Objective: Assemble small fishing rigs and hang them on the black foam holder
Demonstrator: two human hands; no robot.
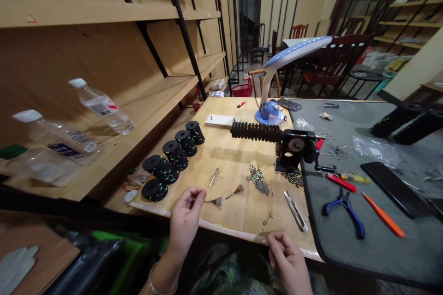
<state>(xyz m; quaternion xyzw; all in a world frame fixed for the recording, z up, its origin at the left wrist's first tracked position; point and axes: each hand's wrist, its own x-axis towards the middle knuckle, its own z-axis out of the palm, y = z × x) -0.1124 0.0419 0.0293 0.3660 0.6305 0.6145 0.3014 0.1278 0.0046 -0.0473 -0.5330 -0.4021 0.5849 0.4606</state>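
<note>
1. Winder (290,147): black, hand crank on R end, ridged bar out L. Landmark for all below.
2. L hand (187,212): nearer wearer than winder, off to L. Thumb + forefinger tips pressed together; any fine line between them too thin to tell.
3. R hand (285,256): directly this side of winder, at board's near edge. Thumb + forefinger tips together; contents can't tell. Small dark sliver just beyond tips.
4. Tuft (216,201): grey, thin stem, L + near side of winder. Stem end just beside L fingertips; held or lying, can't tell.
5. Orange tuft (237,191): betw. grey tuft and winder, apart from both hands.
6. Clip (267,219): tiny, approx. wire/metal, near side of winder, just beyond R hand.
7. Beads (256,173): mixed-colour heap, L/near side of winder.
8. Snips (296,212): near side of winder, R of clip, within easy reach of R hand.
9. Spools (154,191): black, row well L of winder.
10. Handling, judged: pinch w/ tips only, light but firm; work over pale board (238,221) for contrast; keep wrists clear of beads, tufts; ease any slack out slowly, no jerks.
</note>
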